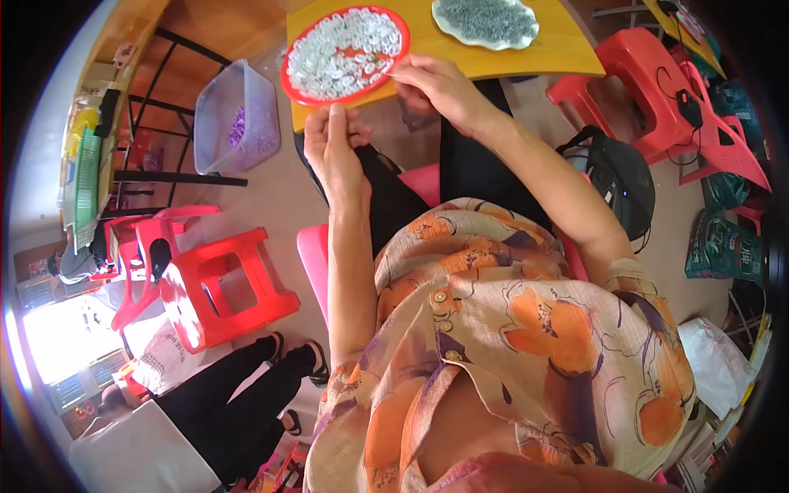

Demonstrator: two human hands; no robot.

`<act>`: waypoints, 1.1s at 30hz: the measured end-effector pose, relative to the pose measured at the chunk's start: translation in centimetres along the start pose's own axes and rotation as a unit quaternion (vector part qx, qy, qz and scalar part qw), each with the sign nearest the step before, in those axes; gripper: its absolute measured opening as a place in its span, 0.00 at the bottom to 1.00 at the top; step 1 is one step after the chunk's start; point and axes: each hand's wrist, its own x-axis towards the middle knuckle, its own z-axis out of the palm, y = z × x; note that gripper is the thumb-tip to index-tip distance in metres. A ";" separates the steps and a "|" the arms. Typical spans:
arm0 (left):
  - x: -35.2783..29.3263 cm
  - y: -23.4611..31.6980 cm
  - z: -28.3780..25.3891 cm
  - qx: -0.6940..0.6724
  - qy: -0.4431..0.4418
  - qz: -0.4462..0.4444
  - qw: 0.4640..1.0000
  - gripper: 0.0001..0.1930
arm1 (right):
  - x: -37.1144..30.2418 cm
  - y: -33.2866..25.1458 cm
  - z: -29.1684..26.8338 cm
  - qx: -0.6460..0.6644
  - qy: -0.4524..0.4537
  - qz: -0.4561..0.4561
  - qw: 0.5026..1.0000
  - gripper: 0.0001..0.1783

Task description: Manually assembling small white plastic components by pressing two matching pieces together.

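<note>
A round red-rimmed plate (406,37) lies on the yellow table, heaped with small clear and white pieces (329,53). At the plate's near edge is my left hand (335,156), thumb pressed to the fingers; whatever is in the pinch is too small to make out. My right hand (444,92) reaches in from the right to the same rim. Its fingertips are closed together over the plate's edge, and I cannot make out what they hold. Further right stands a white scalloped plate (442,29) of small grey pieces (485,18).
The yellow table (559,49) ends just before my knees. On the floor to the left are a clear plastic bin (209,123) with purple pieces and a red stool (230,287). At right stand another red stool (633,90) and a black bag (620,181). Another person's legs (238,411) extend at lower left.
</note>
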 end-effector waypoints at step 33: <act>21.2 -5.0 2.1 0.713 -0.173 0.115 0.669 0.13 | 0.1 7.7 -1.8 -0.096 0.093 0.026 0.991 0.20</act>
